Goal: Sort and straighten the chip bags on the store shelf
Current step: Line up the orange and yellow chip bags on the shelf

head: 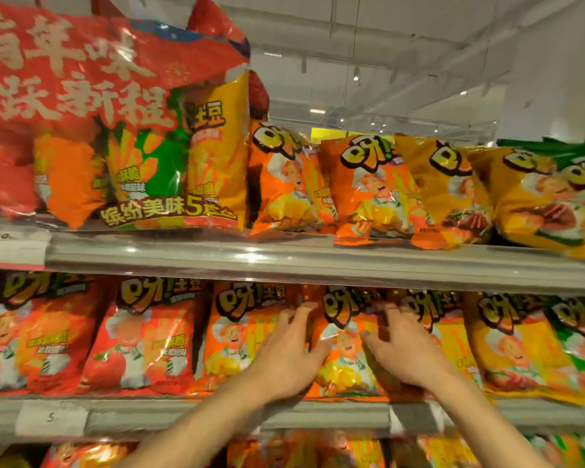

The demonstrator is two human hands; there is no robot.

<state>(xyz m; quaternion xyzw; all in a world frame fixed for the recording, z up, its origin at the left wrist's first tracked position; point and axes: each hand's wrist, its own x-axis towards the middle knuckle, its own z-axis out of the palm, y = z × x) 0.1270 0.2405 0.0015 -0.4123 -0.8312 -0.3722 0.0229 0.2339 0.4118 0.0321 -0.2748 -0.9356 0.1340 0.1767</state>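
- Orange foil chip bag with a cartoon chef (347, 346), upright at the front of the middle grey metal shelf (183, 415), is flanked by both hands.
- Left hand (289, 352) is laid along its left edge, fingers straight, nothing clasped; right hand (404, 349) is pressed on its right side, fingers spread and relaxed.
- Progress, judged: middle row is mostly faced forward, red tomato bags (139, 336) left, yellow bags (517, 346) right; the centre bag is being squared.
- Left to do, judged: on the upper shelf (284, 258), orange and yellow bags (453, 190) lean and overlap.
- A large red multipack (115, 130) holds several smaller bags.
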